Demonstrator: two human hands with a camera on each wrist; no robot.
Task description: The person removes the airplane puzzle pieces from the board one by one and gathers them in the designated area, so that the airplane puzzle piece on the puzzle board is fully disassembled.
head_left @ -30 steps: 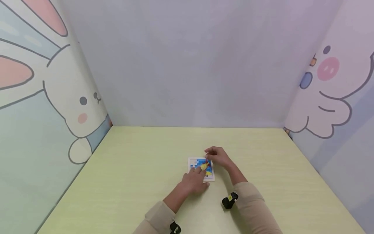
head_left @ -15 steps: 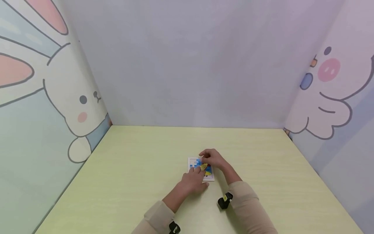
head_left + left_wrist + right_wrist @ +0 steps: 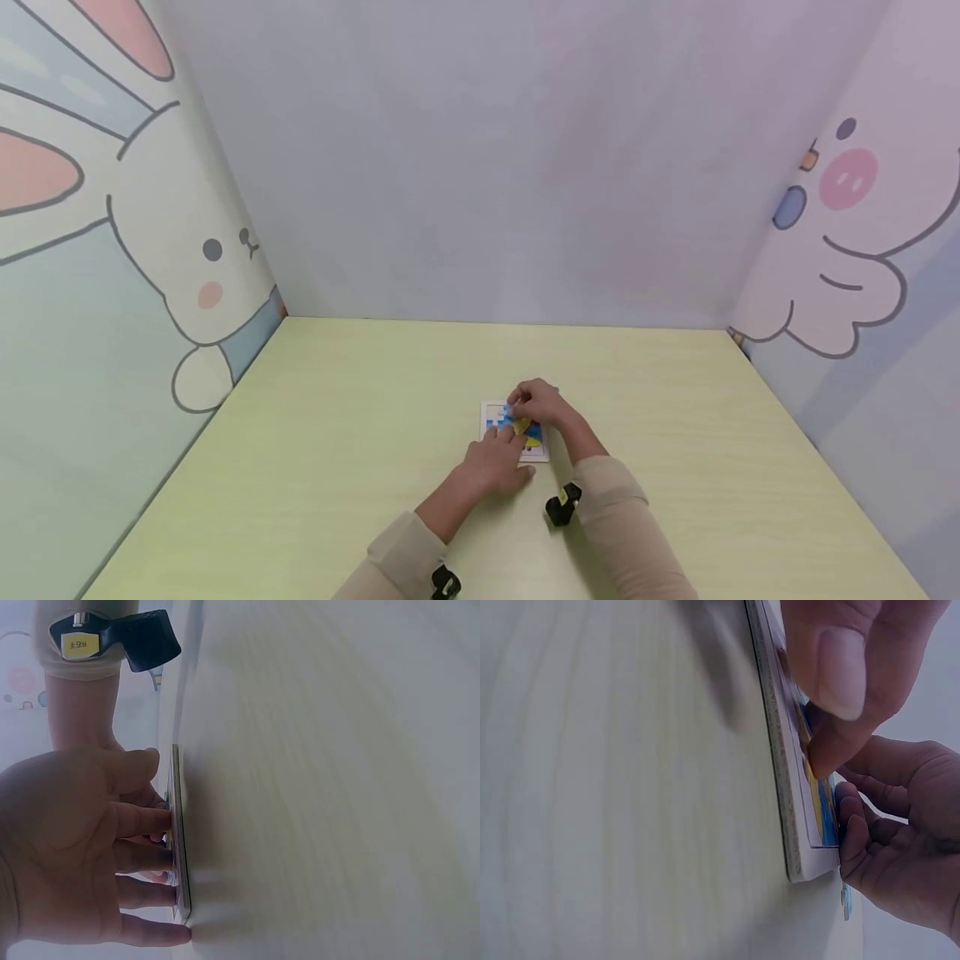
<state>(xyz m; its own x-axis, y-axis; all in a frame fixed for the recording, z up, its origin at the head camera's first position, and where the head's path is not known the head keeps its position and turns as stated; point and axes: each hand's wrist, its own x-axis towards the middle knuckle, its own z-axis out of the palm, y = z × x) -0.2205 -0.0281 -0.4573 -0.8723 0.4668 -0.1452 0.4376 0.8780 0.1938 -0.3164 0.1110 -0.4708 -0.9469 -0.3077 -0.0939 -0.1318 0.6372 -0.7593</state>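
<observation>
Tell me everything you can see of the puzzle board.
The puzzle board is thin and rectangular, with a white border and a speckled edge like pressed wood. The visible picture is blue and yellow; a pale patch, seemingly unfilled, shows at its far left. It lies flat on the table. The left hand rests its fingers on the near part; the right hand seems to touch its far right.

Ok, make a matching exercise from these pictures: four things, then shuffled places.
1. White-framed flat jigsaw puzzle
2. Small black yellow-labelled wrist device
3. White cartoon rabbit
4. Beige cloth sleeves

A. On the left wall
B. Over both arms
C. On the pale yellow-green table, touched by the left hand
D. At the right cuff

Pairs: 1-C, 2-D, 3-A, 4-B
</observation>
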